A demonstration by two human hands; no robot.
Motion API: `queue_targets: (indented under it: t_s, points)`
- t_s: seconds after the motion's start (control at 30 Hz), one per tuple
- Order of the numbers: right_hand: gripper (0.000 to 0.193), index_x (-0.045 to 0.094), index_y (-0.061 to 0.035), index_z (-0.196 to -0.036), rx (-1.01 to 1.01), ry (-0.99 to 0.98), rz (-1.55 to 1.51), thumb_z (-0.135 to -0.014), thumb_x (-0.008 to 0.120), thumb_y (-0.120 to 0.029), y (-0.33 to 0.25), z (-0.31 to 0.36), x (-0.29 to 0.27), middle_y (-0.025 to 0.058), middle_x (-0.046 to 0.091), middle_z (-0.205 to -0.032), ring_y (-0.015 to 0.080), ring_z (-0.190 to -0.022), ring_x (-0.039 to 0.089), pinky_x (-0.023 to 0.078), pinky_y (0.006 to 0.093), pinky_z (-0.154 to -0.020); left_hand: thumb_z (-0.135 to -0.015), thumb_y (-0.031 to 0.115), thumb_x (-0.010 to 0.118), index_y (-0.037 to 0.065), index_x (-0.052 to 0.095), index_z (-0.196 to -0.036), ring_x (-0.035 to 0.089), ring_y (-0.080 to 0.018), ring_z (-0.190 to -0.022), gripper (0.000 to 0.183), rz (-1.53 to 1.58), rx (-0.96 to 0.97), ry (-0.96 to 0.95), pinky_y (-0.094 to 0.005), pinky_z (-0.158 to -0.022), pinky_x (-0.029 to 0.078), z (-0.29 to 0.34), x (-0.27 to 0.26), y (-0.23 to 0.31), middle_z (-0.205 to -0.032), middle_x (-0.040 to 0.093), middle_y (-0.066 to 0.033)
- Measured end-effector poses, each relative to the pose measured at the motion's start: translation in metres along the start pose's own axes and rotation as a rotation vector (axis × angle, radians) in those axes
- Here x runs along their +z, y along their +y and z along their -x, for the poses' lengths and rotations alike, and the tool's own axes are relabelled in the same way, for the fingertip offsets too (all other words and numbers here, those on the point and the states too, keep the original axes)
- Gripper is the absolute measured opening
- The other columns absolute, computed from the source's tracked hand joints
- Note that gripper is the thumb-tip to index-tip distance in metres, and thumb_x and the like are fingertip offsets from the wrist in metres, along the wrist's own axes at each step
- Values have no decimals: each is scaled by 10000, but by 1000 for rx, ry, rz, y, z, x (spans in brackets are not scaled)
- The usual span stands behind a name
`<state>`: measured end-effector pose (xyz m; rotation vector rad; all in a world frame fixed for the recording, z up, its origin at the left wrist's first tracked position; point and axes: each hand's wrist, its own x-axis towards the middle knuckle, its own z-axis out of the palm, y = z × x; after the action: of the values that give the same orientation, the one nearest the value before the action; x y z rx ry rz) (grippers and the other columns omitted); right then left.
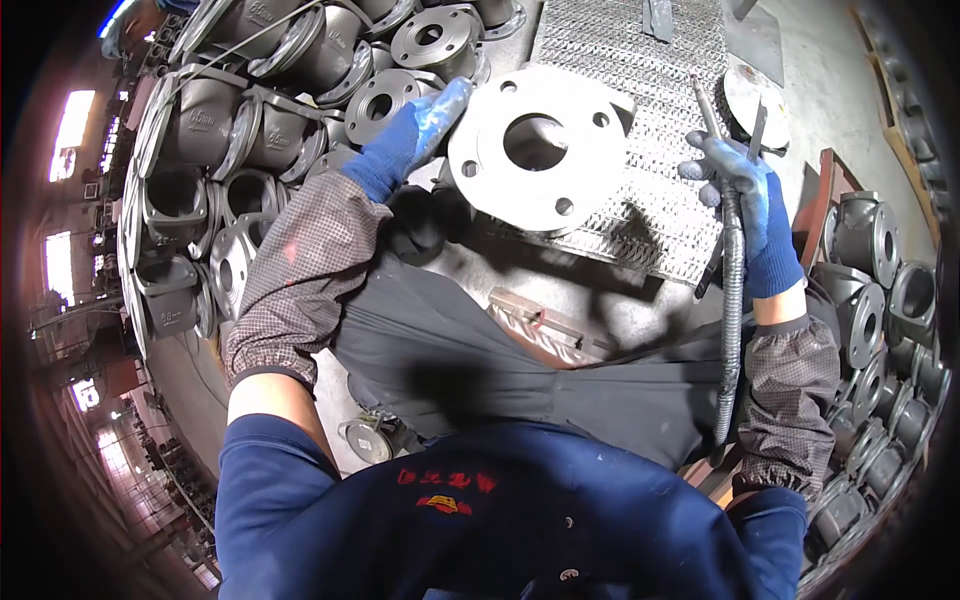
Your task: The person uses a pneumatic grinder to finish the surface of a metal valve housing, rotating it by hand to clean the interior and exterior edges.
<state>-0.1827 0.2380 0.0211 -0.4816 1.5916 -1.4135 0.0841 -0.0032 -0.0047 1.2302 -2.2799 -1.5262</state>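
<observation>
A bright, pale flanged casting (590,150) with a round central bore and several bolt holes stands on a textured metal work surface (680,70). My left hand (430,122), in a blue glove, is at the casting's left rim with its fingers stretched upward; the exact contact is hard to make out. In my gloved right hand (738,172) is a slim hand grinder (706,105), its thin tip pointing away from me. A ribbed flexible hose (733,290) runs from it down past my right thigh. A narrow flat metal bar (758,125) stands just beyond that hand.
Grey flanged castings (270,130) are stacked at the left and far left. More castings (865,310) stand at the right. A pale round disc (750,98) lies beside the work surface. Below it, between my legs, is a metal piece (540,325).
</observation>
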Motion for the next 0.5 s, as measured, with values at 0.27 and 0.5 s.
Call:
queue_targets:
  t_s: [0.27, 0.5]
  points:
    - [508, 486, 69, -1254, -72, -121, 331, -894, 504, -289, -29, 27, 19, 75, 665, -779, 73, -506, 509, 399, 184, -479, -928, 403, 471, -31, 540, -1144, 651, -197, -833, 490, -51, 348, -59, -275, -765, 528, -38, 19, -16, -982, 648, -148]
    - [384, 556, -20, -1232, 122, -565, 598, -877, 554, -167, -42, 48, 34, 50, 664, -744, 66, -494, 509, 431, 213, -481, -911, 542, 449, -44, 593, -1099, 652, -188, -806, 632, 212, -2, -97, -277, -743, 520, -38, 26, -8, -924, 665, -144]
